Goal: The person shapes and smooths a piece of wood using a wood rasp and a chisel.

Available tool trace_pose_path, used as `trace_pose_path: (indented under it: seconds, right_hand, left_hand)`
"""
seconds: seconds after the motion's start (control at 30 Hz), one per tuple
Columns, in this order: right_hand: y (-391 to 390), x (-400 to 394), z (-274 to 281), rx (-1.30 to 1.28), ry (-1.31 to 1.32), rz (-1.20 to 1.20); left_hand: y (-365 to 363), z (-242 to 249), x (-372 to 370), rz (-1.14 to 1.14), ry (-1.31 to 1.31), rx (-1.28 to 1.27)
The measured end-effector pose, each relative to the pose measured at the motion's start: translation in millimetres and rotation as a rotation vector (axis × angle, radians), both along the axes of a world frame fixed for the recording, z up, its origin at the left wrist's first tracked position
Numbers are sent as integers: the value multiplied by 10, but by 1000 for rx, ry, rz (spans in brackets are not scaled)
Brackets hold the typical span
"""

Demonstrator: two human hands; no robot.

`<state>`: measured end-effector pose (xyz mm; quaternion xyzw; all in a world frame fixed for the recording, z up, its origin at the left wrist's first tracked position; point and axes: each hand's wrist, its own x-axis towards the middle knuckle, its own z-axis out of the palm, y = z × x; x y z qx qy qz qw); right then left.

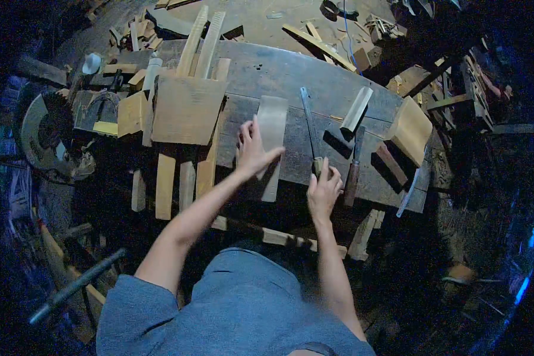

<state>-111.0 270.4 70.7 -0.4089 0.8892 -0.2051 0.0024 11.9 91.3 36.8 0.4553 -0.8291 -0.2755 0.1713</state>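
A smooth, pale, flat wooden piece (273, 114) lies lengthwise on the dark workbench, its near end jutting past the front edge. My left hand (256, 153) rests across it with fingers and thumb spread. To the right, my right hand (324, 191) has its fingers closed around the short handle of a long, slim metal file (308, 115), which points away from me on the bench top. Another tool with a dark wooden handle (352, 181) lies just right of that hand. Beyond it sits a pale angular block (356, 109).
A wide wooden board (188, 110) lies over several strips at the left. A curved wooden block (410, 127) and a thin metal strip (408, 193) are near the bench's right end. A circular blade (38, 130) stands far left. Wood scraps litter the floor behind the workbench (249, 59).
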Motion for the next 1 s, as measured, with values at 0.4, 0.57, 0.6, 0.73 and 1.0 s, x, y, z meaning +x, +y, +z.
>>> trace_pose_path:
  seconds: [0.4,0.57,0.6,0.73,1.0]
  right_hand:
    - [79,-55,-141,21,-194,72]
    - [222,31,116,14,-494,-42]
    - [191,40,153,22,-556,-61]
    - [40,-9,260,-72,-559,-68]
    - [-241,-194,12,-213,-602,89]
  left_hand:
    - [141,170,85,-73,282,429]
    - [182,104,230,-77,327,606]
    - [221,123,226,-76,324,607]
    - [326,327,81,-46,89,440]
    - [298,121,-153,78,-282,-95]
